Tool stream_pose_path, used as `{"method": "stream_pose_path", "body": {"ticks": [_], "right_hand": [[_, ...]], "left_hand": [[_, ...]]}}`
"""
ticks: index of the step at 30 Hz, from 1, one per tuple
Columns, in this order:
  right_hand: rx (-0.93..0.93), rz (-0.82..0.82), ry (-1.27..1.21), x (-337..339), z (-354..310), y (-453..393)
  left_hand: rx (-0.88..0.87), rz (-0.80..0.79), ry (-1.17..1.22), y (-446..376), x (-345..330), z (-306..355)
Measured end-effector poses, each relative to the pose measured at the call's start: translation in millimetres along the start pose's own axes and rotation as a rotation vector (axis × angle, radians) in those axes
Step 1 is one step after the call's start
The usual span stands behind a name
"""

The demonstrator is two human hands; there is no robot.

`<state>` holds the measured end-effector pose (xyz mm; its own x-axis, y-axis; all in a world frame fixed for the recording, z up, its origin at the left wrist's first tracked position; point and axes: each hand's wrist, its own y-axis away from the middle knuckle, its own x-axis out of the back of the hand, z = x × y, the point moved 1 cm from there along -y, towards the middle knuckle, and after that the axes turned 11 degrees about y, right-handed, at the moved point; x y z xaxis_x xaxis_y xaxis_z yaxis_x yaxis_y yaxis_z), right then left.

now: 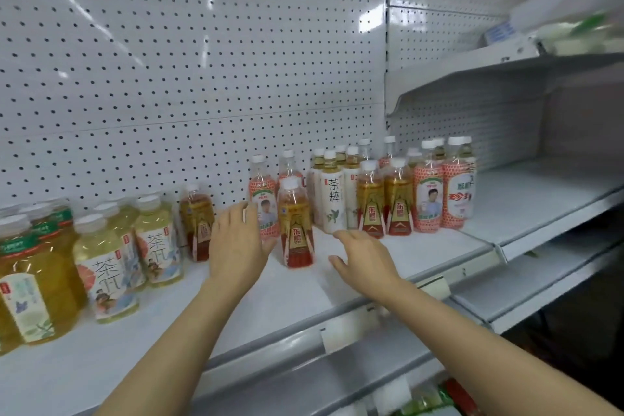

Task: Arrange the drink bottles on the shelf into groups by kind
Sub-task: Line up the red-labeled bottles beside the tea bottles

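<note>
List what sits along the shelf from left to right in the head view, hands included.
Dark yellow tea bottles → pale green tea bottles → lone red-gold bottle → left hand → red-gold bottle between the hands → right hand → pink-patterned bottles.

A white perforated back panel (pixel 189 54) catches streaks of overhead light; a grey upper shelf (pixel 526 78) juts out at right, possibly holding blurred packages.
</note>
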<state>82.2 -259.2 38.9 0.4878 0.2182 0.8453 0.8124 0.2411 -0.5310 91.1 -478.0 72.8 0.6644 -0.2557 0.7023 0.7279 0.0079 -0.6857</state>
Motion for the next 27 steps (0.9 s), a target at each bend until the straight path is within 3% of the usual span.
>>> {"method": "stream_pose_path", "body": {"ticks": [7, 16, 22, 27], "right_hand": [[-0.079, 0.016, 0.062, 19.1, 97.3, 20.9], [-0.153, 0.043, 0.114, 29.8, 164.9, 19.1], [-0.193, 0.057, 0.111, 18.3, 191.1, -0.7], [-0.241, 0.036, 0.121, 6.7, 216.0, -22.6]], "left_hand": [[-0.064, 0.008, 0.023, -20.2, -28.2, 89.6], [-0.131, -0.044, 0.061, -62.2, -66.5, 146.5], [-0.178, -0.043, 0.153, -135.7, -80.4, 179.2], [-0.15, -0.173, 0.332, -214.9, -107.6, 212.6]]}}
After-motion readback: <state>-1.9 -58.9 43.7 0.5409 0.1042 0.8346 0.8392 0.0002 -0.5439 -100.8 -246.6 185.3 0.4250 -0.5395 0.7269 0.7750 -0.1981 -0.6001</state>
